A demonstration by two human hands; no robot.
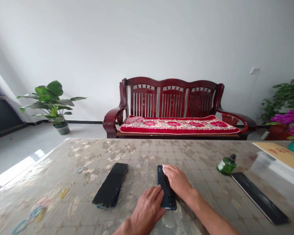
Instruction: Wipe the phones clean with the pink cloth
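Note:
A dark blue smartphone [167, 197] lies on the table in front of me, its camera side seemingly up. My left hand [149, 205] grips its near left edge, fingers bent against the side. Across the far right edge curls my right hand [176, 180], with fingertips near the top end. Parts of the phone are hidden under both hands. To the left, a black-screened phone [111, 185] rests on top of another phone [117, 199], of which only a dark blue edge shows.
Several coloured rubber bands [36, 212] lie at the left of the patterned tablecloth [83, 191]. On the right are a green bottle [226, 165], a long dark flat slab [259, 197] and a clear plastic box [271, 176]. A wooden bench [171, 98] stands beyond the table.

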